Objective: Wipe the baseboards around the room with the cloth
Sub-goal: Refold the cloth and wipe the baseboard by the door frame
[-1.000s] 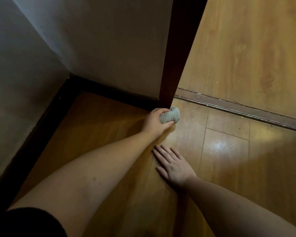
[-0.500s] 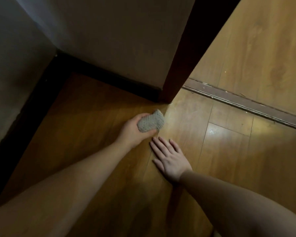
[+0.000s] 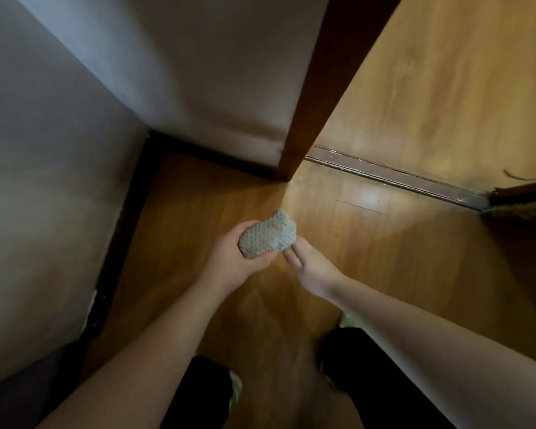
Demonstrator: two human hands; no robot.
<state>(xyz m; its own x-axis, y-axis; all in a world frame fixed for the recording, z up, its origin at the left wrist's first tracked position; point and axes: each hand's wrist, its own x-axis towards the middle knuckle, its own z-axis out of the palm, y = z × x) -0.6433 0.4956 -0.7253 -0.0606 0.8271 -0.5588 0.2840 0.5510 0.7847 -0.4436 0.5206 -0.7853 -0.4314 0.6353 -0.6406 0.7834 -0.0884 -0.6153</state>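
Standing over a wooden floor (image 3: 260,320) of smooth, glossy laminate planks, the person shows dark trouser legs (image 3: 369,366) at the bottom edge, with two bare forearms reaching forward above them. The left hand (image 3: 229,261) curls its fingers and thumb round the cloth (image 3: 266,235), a bunched grey wad with a knobbly, waffle-like weave and a lumpy, rounded outline; it is held in the air above the floor, well short of the wall. The right hand (image 3: 310,267) lies just beside it with fingers loosely straight, their tips touching the cloth's lower right edge, gripping nothing.

Beyond the hands a bright patch of light gleams on the planks. To the left a dark, flat baseboard (image 3: 121,230) runs along the foot of a matt, pale wall (image 3: 44,181) and turns the corner to follow the far wall, ending at a reddish-brown wooden door frame (image 3: 316,97), a straight upright post. Right of the post a grey metal threshold strip (image 3: 399,178) crosses the floor on a slant, and behind it lies more wood-grained flooring.
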